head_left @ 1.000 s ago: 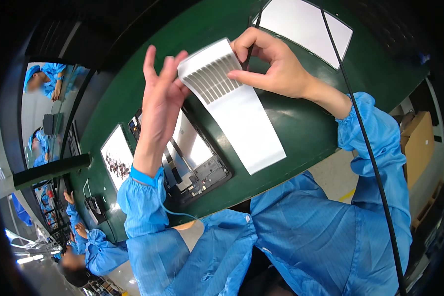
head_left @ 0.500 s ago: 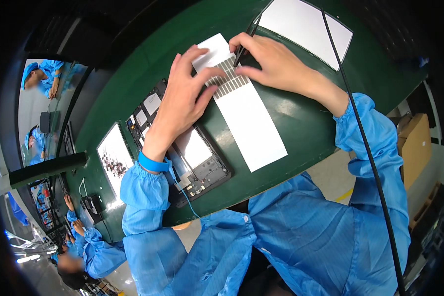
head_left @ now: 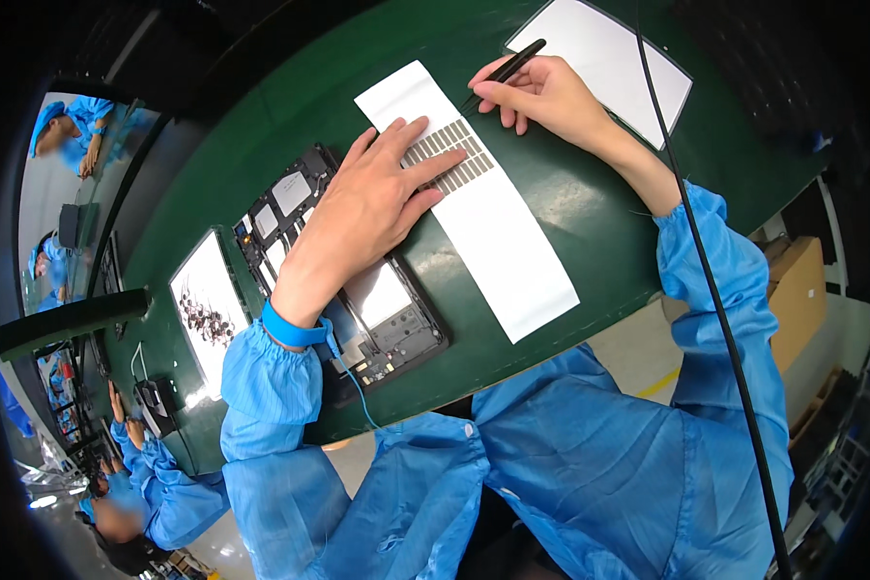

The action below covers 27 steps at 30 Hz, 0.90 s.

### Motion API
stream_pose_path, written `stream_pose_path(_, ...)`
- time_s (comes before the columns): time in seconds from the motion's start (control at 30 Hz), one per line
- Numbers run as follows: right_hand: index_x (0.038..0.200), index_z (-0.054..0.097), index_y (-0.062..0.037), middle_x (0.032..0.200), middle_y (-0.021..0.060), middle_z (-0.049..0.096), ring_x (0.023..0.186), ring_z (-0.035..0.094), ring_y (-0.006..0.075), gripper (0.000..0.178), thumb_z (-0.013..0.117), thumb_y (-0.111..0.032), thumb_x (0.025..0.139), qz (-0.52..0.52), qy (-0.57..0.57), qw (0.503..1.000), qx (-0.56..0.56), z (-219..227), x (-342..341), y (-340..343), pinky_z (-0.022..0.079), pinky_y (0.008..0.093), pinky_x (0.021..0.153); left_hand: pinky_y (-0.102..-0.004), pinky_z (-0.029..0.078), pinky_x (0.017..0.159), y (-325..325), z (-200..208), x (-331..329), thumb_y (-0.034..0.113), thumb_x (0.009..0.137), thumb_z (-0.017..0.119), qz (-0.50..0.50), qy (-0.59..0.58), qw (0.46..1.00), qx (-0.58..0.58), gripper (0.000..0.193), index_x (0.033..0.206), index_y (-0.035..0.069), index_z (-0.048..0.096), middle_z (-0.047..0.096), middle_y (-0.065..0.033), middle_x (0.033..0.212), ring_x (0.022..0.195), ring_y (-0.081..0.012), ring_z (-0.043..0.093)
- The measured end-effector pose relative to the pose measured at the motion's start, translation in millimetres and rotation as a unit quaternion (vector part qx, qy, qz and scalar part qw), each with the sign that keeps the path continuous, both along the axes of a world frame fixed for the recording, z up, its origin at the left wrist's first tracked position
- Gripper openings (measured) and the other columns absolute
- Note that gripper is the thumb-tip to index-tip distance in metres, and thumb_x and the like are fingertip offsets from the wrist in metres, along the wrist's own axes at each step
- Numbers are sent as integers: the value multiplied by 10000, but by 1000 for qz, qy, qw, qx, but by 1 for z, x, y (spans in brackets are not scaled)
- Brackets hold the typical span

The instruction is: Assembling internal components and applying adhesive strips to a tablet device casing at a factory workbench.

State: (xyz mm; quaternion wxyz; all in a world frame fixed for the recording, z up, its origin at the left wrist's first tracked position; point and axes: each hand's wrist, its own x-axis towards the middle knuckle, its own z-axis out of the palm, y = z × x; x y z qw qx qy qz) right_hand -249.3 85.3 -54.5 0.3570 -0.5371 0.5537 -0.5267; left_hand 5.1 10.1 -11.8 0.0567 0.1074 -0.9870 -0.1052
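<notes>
My left hand (head_left: pixel 365 201) lies spread over a long white backing sheet (head_left: pixel 508 253), fingertips among its rows of small grey rectangular stickers (head_left: pixel 477 166). In my right hand (head_left: pixel 556 101) is a pair of black tweezers (head_left: pixel 518 62), its tips pointing down-left by the sheet's right edge, just above the sticker rows. Whether the tips touch the sheet I cannot tell. Under my left wrist and forearm stretches an opened tablet-like device (head_left: pixel 411 331) with a black frame and inner parts showing; my arm hides its middle. A blue wrist strap (head_left: pixel 295 333) with a thin cord circles my left wrist.
On the green table (head_left: pixel 570 208), a white sheet (head_left: pixel 609 58) lies at the far right, and a white panel (head_left: pixel 191 290) with small dark pieces at the left. A black cable (head_left: pixel 710 261) crosses the right side. Co-workers in blue sit at the left; a cardboard box (head_left: pixel 797 290) stands right.
My right hand has drawn back up and right from the stickers with the tweezers, which now tilt further over. My left hand has flattened onto the sheet, whose lower end has shifted slightly right.
</notes>
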Motion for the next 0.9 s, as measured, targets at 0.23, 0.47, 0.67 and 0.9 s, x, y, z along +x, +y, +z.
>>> stream_pose_path(0.23, 1117, 691, 10, 860, 74, 714, 655, 608, 72, 300, 658, -244, 961, 16, 58, 997, 46, 6, 4, 2, 478, 198, 545, -464, 347, 1152, 2, -3, 2, 229, 973, 575, 7, 23, 1000, -5, 393, 1366, 233, 590, 467, -150, 1470, 1355, -387, 429)
stream_pose_path(0.47, 1075, 699, 11, 869, 73, 728, 646, 613, 72, 316, 666, -279, 954, 16, 39, 997, 57, 4, 0, 0, 483, 202, 551, -462, 350, 1153, 4, -5, 3, 236, 967, 578, 8, 32, 999, -17, 392, 1359, 238, 594, 473, -148, 1462, 1342, -374, 449)
stream_pose_path(0.67, 1067, 692, 9, 864, 64, 722, 655, 607, 65, 280, 660, -248, 959, 10, 40, 997, 59, 5, -1, 0, 476, 198, 548, -477, 344, 1151, 3, -11, 1, 236, 963, 585, 12, 44, 999, -19, 388, 1351, 236, 598, 480, -157, 1450, 1337, -376, 456)
stream_pose_path(0.9, 1065, 666, 3, 840, 64, 686, 677, 617, 81, 226, 645, -200, 968, 5, 37, 998, 59, 9, 7, -3, 469, 203, 542, -490, 331, 1149, 1, -9, 8, 214, 958, 592, 20, 51, 998, -2, 401, 1359, 229, 587, 474, -182, 1446, 1341, -376, 452)
